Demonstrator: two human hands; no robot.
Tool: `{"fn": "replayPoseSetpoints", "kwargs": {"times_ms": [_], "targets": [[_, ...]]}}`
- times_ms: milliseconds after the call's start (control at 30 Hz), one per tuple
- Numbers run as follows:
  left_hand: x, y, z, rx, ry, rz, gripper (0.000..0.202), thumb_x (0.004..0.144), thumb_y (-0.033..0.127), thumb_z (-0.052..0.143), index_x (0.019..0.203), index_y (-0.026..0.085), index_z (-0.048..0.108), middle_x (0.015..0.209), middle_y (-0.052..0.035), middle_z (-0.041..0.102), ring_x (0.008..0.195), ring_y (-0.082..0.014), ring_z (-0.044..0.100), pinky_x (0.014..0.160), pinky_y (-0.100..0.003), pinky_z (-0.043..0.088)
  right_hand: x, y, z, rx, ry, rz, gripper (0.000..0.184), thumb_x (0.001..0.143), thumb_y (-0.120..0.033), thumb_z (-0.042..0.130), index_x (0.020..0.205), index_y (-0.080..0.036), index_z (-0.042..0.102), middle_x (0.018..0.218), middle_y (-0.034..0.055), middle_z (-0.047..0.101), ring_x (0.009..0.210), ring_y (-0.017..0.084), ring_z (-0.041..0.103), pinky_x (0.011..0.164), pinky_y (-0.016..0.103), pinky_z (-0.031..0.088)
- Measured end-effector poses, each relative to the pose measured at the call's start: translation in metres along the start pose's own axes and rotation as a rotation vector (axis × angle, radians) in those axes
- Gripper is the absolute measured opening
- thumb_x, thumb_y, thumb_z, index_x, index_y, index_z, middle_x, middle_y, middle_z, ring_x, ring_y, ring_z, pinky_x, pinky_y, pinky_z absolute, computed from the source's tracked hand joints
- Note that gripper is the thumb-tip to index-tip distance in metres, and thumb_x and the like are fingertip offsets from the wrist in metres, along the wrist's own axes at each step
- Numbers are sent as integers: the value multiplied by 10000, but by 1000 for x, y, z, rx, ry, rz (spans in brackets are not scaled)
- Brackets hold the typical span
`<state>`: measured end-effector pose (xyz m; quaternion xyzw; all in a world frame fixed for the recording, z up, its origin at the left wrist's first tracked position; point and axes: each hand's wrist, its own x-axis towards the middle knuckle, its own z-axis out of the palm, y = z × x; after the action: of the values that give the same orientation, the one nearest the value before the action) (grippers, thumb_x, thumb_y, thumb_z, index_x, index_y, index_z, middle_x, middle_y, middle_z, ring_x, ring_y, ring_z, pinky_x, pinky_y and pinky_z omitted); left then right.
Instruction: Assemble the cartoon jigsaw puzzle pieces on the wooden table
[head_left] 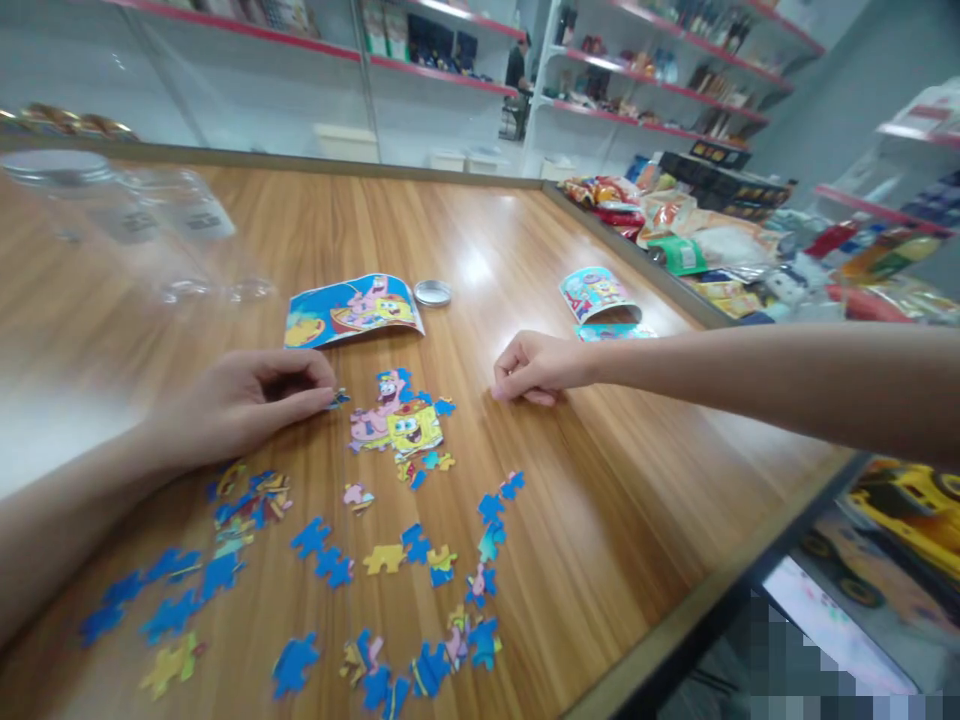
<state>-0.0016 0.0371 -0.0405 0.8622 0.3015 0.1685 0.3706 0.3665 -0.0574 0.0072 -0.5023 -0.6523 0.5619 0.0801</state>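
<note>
My left hand [251, 400] rests on the wooden table [525, 450] and pinches a small blue puzzle piece [339, 399] between thumb and fingertips, just left of the joined cartoon puzzle cluster [397, 422]. My right hand [532, 367] lies on the table to the right of the cluster, fingers curled into a loose fist; whether it holds anything is hidden. Several loose blue, yellow and pink puzzle pieces [409, 555] are scattered nearer to me.
A picture card [352, 310] and a round metal lid [433, 293] lie beyond the cluster. A printed pouch [598, 293] sits at the right. Clear plastic jars [127, 215] stand at far left. Snack packets [705, 245] fill the counter beyond the table edge.
</note>
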Motion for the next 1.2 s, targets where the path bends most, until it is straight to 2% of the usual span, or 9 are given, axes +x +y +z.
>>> {"fn": "replayPoseSetpoints", "kwargs": {"times_ms": [233, 400, 533, 633, 767, 833, 933, 1100, 1200], "targets": [[-2, -8, -2, 79, 15, -38, 212, 926, 398, 625, 970, 192, 653, 885, 83, 667, 842, -77, 577, 768, -139, 439, -12, 3, 9, -102, -36, 72, 346, 850, -437, 720, 713, -132, 632, 452, -40, 572, 325, 56, 432, 344, 170, 285], [0, -15, -3, 113, 24, -76, 271, 923, 438, 609, 1010, 186, 657, 910, 107, 660, 889, -77, 573, 828, -150, 420, -8, -3, 11, -197, 21, 70, 420, 883, -495, 680, 679, -132, 627, 403, -54, 482, 321, 56, 390, 339, 184, 249], [3, -6, -1, 80, 10, 2, 258, 931, 425, 635, 955, 169, 638, 861, 60, 657, 813, -82, 570, 739, -138, 442, 3, -12, 29, -118, 142, -193, 398, 881, -433, 655, 631, -126, 618, 450, -53, 428, 411, 49, 354, 405, 202, 217], [4, 7, 0, 29, -22, 65, 300, 935, 426, 616, 850, 139, 619, 778, 9, 624, 734, -100, 549, 656, -171, 437, 19, -15, 53, -11, 406, -477, 422, 878, -437, 629, 583, -151, 533, 514, -53, 377, 483, 53, 313, 455, 219, 203], [6, 18, 0, -23, -55, 142, 275, 922, 378, 613, 781, 142, 598, 721, -11, 573, 676, -117, 522, 619, -220, 426, 34, -12, 68, 38, 561, -594, 485, 875, -424, 621, 535, -193, 364, 517, -63, 268, 481, 60, 234, 460, 250, 171], [6, 22, -1, -28, -107, 212, 240, 916, 335, 613, 771, 145, 606, 750, -26, 592, 695, -129, 542, 656, -242, 446, 35, -12, 68, -7, 552, -650, 461, 897, -384, 597, 544, -197, 368, 520, -59, 283, 474, 64, 238, 459, 260, 176], [6, 27, -3, -20, -168, 307, 231, 908, 283, 611, 724, 144, 625, 814, -49, 622, 721, -135, 566, 687, -255, 457, 31, -12, 70, -233, 417, -760, 379, 901, -307, 589, 568, -200, 442, 506, -58, 322, 453, 71, 270, 456, 269, 208], [4, 33, -7, 22, -231, 384, 238, 883, 241, 624, 669, 141, 644, 841, -56, 615, 751, -133, 565, 716, -263, 440, 25, -8, 88, -478, 272, -1087, 225, 904, -241, 576, 688, -195, 533, 540, -55, 457, 482, 83, 405, 497, 272, 274], [3, 33, -8, 20, -261, 379, 288, 886, 242, 629, 620, 133, 617, 835, -57, 599, 749, -131, 553, 730, -276, 425, 22, -11, 101, -538, 205, -1165, 376, 937, -328, 589, 626, -203, 421, 523, -62, 429, 469, 86, 402, 483, 296, 225]]}}
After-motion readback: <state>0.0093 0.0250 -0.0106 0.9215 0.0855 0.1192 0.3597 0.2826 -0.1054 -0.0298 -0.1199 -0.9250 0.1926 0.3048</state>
